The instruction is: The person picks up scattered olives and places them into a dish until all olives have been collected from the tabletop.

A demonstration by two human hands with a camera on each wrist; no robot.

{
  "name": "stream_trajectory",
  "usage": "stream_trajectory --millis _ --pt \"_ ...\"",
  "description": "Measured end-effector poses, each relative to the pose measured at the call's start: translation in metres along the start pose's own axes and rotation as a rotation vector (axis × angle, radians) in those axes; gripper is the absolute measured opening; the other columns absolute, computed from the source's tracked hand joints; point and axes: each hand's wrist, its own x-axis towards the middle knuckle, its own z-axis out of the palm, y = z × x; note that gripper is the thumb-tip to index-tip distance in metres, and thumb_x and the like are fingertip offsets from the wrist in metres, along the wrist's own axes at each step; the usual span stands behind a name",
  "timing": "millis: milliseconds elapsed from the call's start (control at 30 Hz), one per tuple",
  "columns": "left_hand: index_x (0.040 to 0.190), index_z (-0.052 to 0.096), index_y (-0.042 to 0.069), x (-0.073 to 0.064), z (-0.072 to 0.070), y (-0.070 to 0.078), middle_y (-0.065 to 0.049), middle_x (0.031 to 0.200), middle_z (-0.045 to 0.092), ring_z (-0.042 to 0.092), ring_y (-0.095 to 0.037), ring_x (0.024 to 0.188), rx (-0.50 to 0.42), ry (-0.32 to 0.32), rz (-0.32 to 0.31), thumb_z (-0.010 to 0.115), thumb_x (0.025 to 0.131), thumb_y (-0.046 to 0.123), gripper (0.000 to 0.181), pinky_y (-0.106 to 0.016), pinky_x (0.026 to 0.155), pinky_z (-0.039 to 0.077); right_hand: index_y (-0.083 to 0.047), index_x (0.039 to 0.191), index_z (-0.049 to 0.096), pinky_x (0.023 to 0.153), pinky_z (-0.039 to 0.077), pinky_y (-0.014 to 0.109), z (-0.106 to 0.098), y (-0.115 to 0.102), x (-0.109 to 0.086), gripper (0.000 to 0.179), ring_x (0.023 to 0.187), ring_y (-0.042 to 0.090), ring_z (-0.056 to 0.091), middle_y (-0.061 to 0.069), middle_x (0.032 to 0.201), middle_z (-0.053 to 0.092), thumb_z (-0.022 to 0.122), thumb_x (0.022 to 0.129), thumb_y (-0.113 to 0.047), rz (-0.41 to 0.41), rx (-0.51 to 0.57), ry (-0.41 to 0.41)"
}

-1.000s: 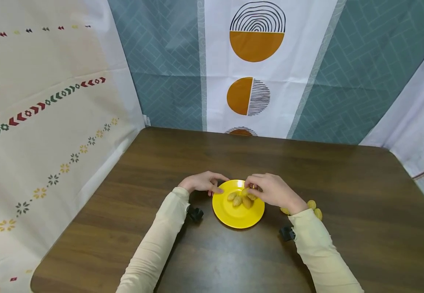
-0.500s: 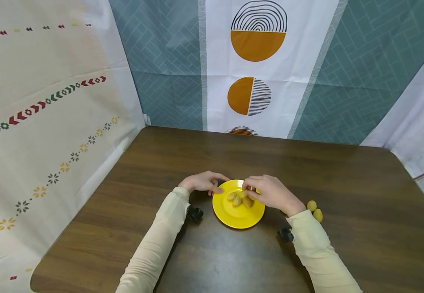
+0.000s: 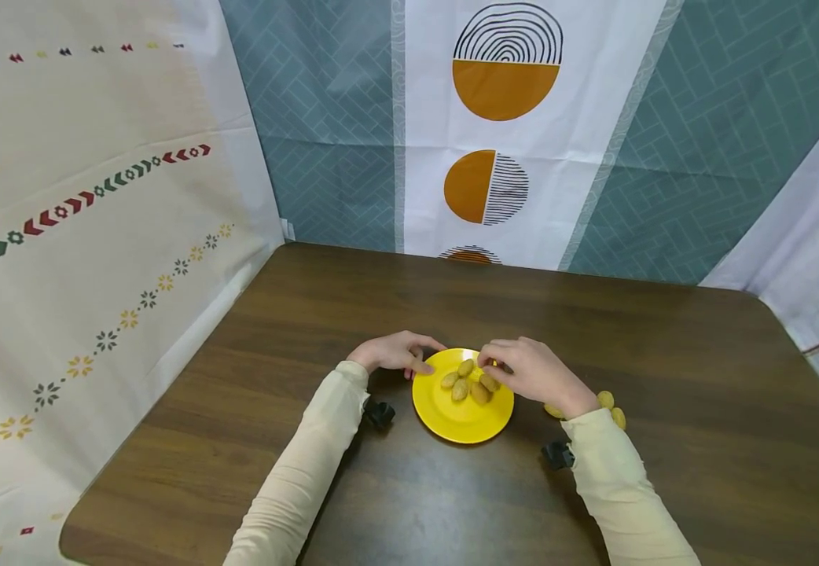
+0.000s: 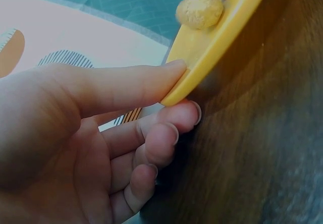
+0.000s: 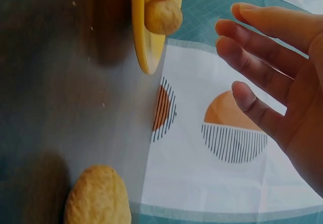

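Note:
A round yellow plate (image 3: 452, 420) lies on the brown table with several tan, oval, wrinkled nuts, apparently walnuts (image 3: 460, 389), grouped on its far half. My left hand (image 3: 395, 351) pinches the plate's left rim; the left wrist view shows the thumb on top and fingertips under the edge. Over the plate's right side hovers my right hand (image 3: 533, 369), its fingers loosely bent. Nothing is between its fingers in the right wrist view, where the hand (image 5: 282, 67) is apart from the plate. One walnut (image 3: 466, 367) lies at the back of the group.
More walnuts (image 3: 605, 399) rest on the table (image 3: 706, 440) right of the plate, partly hidden by my right wrist. A patterned cloth (image 3: 310, 126) hangs beyond the table's far edge, and another pale cloth (image 3: 98, 275) hangs along the left.
My right hand has let go of a walnut at the back of the group and drawn slightly up and right. The left hand stays on the rim.

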Motion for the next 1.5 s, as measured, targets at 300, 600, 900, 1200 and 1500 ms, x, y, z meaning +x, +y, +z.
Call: stream_trajectory --millis 300,600,900,1200,1500 --pt "0.139 0.053 0.02 0.002 -0.002 -0.001 -0.001 0.067 0.055 0.053 -0.014 0.059 0.005 -0.011 -0.001 0.067 0.091 0.024 0.05 -0.024 0.07 0.049 -0.014 0.097 0.069 0.072 0.05 0.028 -0.008 0.008 -0.005 0.011 0.073 0.006 0.053 -0.007 0.087 0.068 0.072 0.087 -0.014 0.035 -0.007 -0.002" --pt "0.139 0.053 0.021 0.001 -0.001 0.0 -0.001 0.067 0.054 0.053 -0.014 0.059 0.004 -0.013 0.003 0.067 0.091 0.023 0.05 -0.024 0.068 0.049 -0.014 0.102 0.068 0.076 0.055 0.031 -0.017 0.018 -0.011 0.013 0.081 0.011 0.058 -0.003 0.094 0.068 0.07 0.088 -0.014 0.129 0.043 -0.163" --pt "0.139 0.053 0.021 0.002 -0.001 -0.001 -0.001 0.068 0.055 0.053 -0.014 0.059 0.008 -0.011 0.001 0.067 0.091 0.024 0.05 -0.024 0.067 0.049 -0.01 0.107 0.067 0.078 0.055 0.032 -0.025 0.035 -0.022 0.019 0.084 0.013 0.058 0.0 0.096 0.067 0.069 0.088 -0.011 0.165 0.071 -0.258" --pt "0.139 0.053 0.021 0.002 -0.001 -0.003 -0.001 0.068 0.054 0.053 -0.014 0.059 0.017 0.001 0.006 0.067 0.091 0.024 0.05 -0.023 0.066 0.049 -0.005 0.114 0.064 0.079 0.055 0.036 -0.036 0.055 -0.035 0.028 0.09 0.02 0.059 0.011 0.107 0.067 0.069 0.088 -0.012 0.211 0.1 -0.287" --pt "0.139 0.053 0.02 0.002 0.0 -0.003 -0.001 0.068 0.054 0.053 -0.014 0.059 0.009 0.0 0.009 0.067 0.091 0.025 0.05 -0.023 0.066 0.049 -0.002 0.116 0.061 0.077 0.055 0.038 -0.042 0.074 -0.052 0.032 0.092 0.024 0.059 0.016 0.108 0.064 0.069 0.088 -0.013 0.264 0.133 -0.298"
